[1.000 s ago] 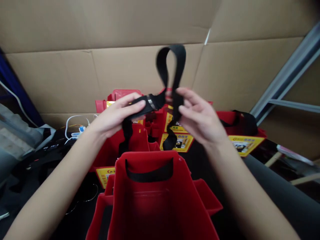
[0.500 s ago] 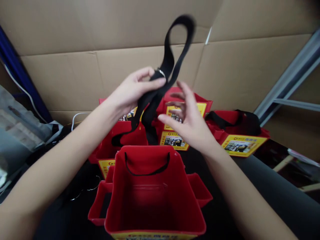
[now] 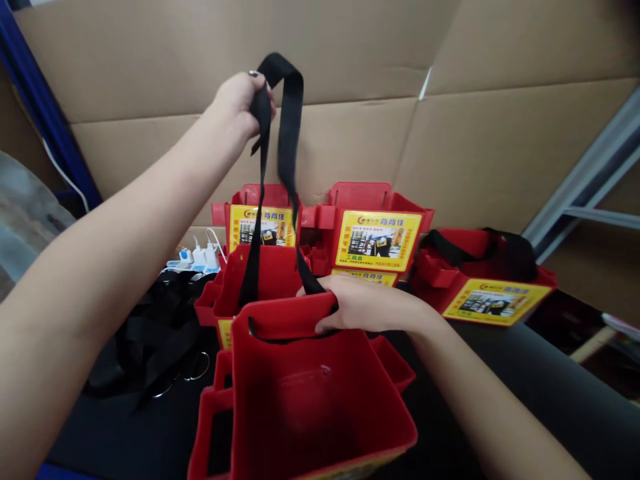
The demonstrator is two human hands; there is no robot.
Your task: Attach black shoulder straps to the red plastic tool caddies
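Against a wall of tan corrugated cardboard [image 3: 350, 150], seen from the head camera, a person's bare left hand [image 3: 246, 103] lifts a long black webbing strap [image 3: 291, 127], its fingers closed around the band. The strap arches over at the top, and its two lengths drop behind the rear wall of a red plastic open-topped bin [image 3: 287, 310] at near center. Another run of the black band crosses the inner face of that wall. At the wall's right corner, the right hand [image 3: 350, 305] grips the rim, thumb inside, the other fingers mostly hidden behind. More red plastic bins with yellow printed labels [image 3: 379, 240] stand beyond, one just behind the near bin and others at far center; another [image 3: 500, 301], holding black strapping [image 3: 517, 257], sits to the right. On the left, a tangle of black straps [image 3: 155, 343] with silver metal rings [image 3: 203, 367] lies on a black surface [image 3: 145, 440], near white plugs [image 3: 203, 257] on a power strip.
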